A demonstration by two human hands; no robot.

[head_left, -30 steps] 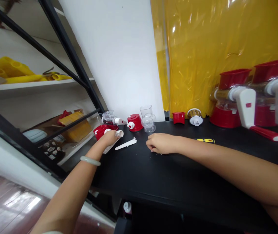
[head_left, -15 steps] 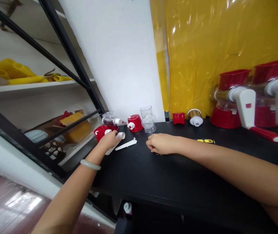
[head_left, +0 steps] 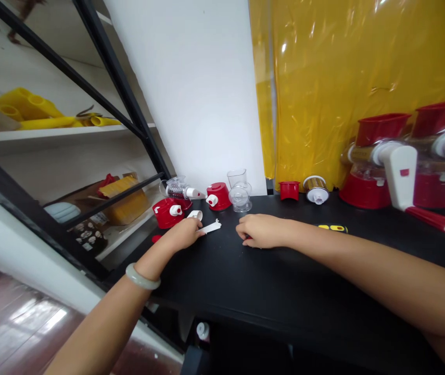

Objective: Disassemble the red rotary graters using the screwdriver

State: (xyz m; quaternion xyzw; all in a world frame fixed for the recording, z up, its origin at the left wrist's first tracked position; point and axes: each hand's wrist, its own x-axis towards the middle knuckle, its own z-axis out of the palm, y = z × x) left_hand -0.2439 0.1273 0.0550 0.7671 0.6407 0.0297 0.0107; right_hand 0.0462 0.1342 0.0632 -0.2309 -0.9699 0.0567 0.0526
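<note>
My left hand, below a pale bangle, has its thumb and fingers closed on the near end of a narrow white plastic strip. Just behind it lies a white crank handle, mostly covered by the hand. A red grater base with a white knob sits to the left of that. My right hand rests on the black table with its fingers curled in; what they hold, if anything, is hidden. Behind it stand a clear plastic grater housing and a second red base.
A red pusher and a grater drum lie at the back. Assembled red-and-white rotary graters stand at right. A yellow-and-black handle lies behind my right forearm. A black-framed shelf borders the left.
My left hand has moved from the white crank handle to the white strip. My right hand stays in place, its fingers curled; the small bits beneath it no longer show clearly.
</note>
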